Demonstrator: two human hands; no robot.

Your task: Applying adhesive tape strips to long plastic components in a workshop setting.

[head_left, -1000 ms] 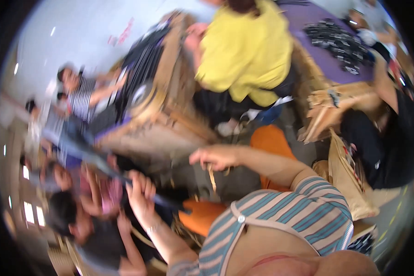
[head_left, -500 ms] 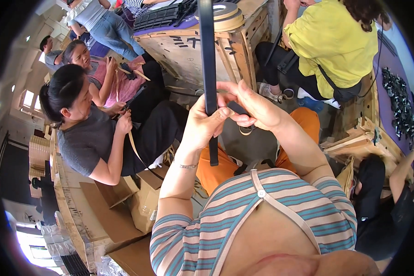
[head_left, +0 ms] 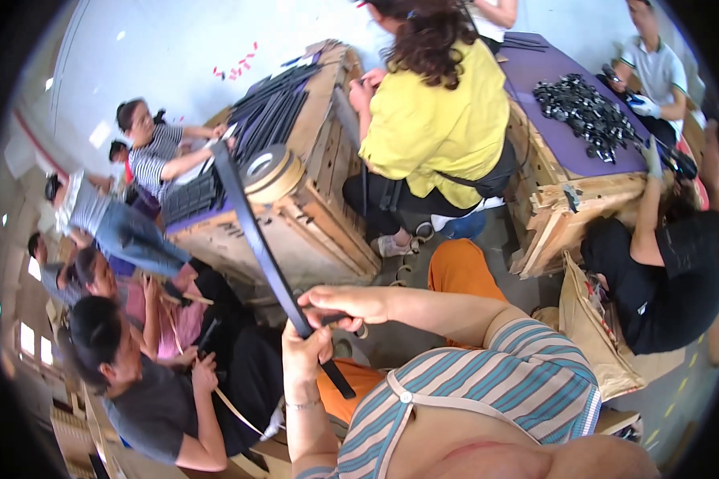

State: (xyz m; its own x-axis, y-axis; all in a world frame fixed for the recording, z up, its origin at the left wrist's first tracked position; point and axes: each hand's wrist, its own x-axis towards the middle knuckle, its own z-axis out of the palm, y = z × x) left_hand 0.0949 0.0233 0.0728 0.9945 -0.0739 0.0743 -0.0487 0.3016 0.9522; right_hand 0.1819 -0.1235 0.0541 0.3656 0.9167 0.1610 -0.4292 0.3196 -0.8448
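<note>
Near its lower end, the left hand grips the long black strip, presumably steadying its tilted length, while the right hand grasps a small dark piece beside it

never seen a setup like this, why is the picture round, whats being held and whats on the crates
There's no machine here, only a person's two bare hands. The picture bends because a fisheye camera, worn on the head, looks down. The left hand grips a long black strip. The right hand is close beside it, and a small dark piece shows between them; whether it is gripped is unclear. On the wooden crate at left lie black strips and a tan tape roll. On the purple surface at upper right is a heap of small black parts.
</note>
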